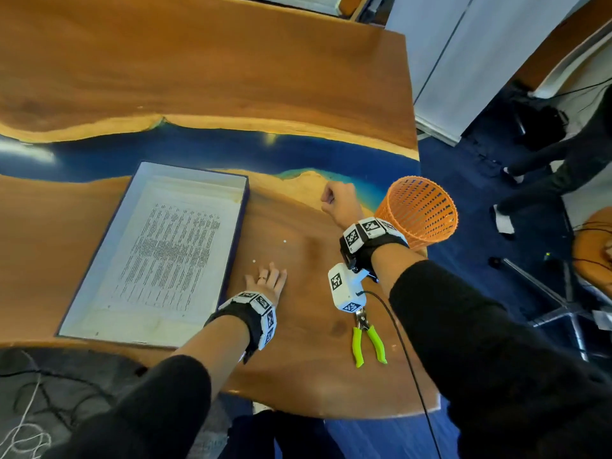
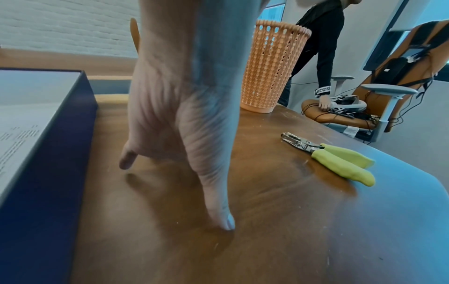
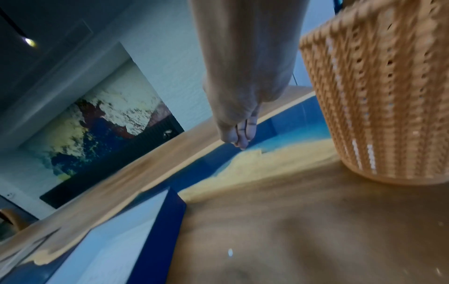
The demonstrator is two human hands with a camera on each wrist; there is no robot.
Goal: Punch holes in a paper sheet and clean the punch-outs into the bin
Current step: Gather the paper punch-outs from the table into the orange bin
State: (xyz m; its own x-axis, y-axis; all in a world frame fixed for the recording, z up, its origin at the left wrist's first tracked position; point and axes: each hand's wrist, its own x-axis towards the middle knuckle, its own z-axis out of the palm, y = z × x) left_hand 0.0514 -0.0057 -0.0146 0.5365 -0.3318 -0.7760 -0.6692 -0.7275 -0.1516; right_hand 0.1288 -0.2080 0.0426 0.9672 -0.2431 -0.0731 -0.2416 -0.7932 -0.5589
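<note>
While your left hand (image 1: 269, 280) is lying flat on the desk (image 1: 298, 366) with its fingers straight, just beside the blue box (image 1: 236, 240), your right hand (image 1: 338, 202) is hovering curled with fingertips pinched together, near the orange bin (image 1: 427, 226); whether it is holding anything, I cannot tell. The printed paper sheet (image 1: 165, 256) is lying inside the box. Two white punch-outs (image 1: 284, 241) are sitting on the wood between your hands. The hole punch (image 1: 367, 339), green-handled, is resting untouched under your right forearm, toward the desk's near edge.
</note>
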